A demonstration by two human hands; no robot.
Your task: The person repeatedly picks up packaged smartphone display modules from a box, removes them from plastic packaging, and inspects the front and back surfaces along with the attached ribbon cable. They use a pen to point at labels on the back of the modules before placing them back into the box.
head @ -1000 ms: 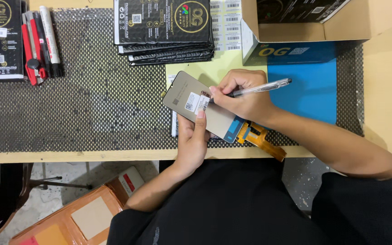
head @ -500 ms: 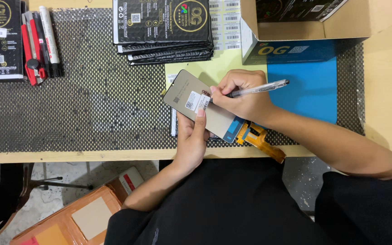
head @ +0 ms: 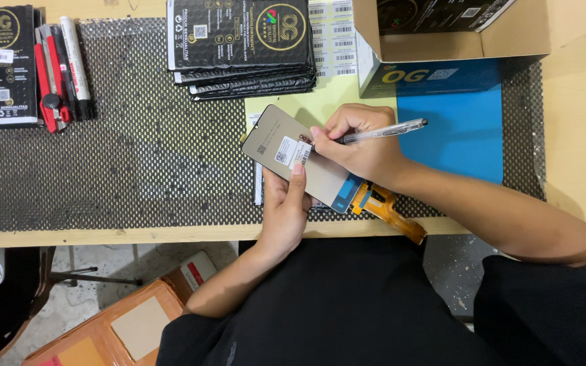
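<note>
Right hand, pen on panel

left hand gripping, right hand writing

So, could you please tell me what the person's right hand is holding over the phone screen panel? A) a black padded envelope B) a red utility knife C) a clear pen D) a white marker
C: the right hand grips a clear pen with its tip on the white label of the phone screen panel, which the left hand holds from below.
</note>
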